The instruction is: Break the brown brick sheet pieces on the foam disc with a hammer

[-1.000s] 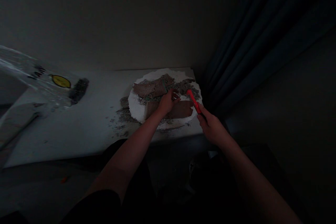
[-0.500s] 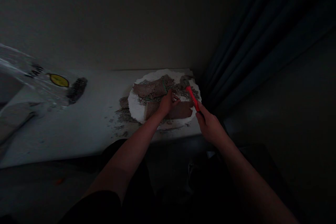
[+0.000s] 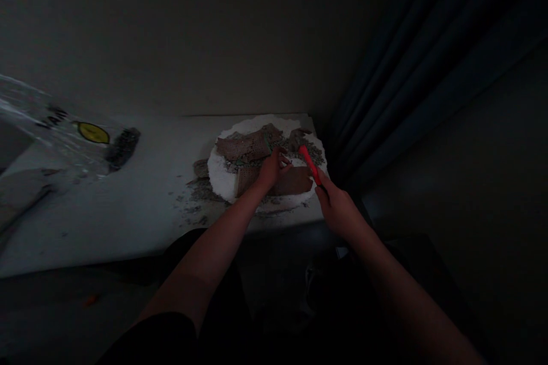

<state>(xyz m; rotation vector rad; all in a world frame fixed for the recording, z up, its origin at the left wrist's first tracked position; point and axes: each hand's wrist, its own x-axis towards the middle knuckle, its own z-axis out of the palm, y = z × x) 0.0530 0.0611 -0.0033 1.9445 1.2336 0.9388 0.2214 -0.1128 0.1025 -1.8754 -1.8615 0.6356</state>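
Note:
My right hand (image 3: 336, 202) is wrapped round the red handle of a hammer (image 3: 310, 164). Its greyish head rests low over the grey crumbled rubble (image 3: 314, 152), at the right of a white ragged-edged round sheet (image 3: 220, 178). My left hand (image 3: 270, 171) lies across a flat brown textured slab (image 3: 294, 181), fingers apart and reaching toward the rubble. Whether a small bit lies under its fingertips I cannot tell. Beyond it is a second brown slab (image 3: 244, 146), broken at the edges, with greenish bits beside it. The light is very dim.
All this lies on a pale table (image 3: 141, 199) against a wall. Crumbs (image 3: 199, 191) are scattered left of the sheet. A clear plastic bag (image 3: 64, 131) with a yellow lemon print and dark contents stands farther left. Dark curtains (image 3: 398, 63) hang at the right.
The hammer and my right hand have shifted slightly left and down. My left hand stays in nearly the same place; the whole view has moved a little.

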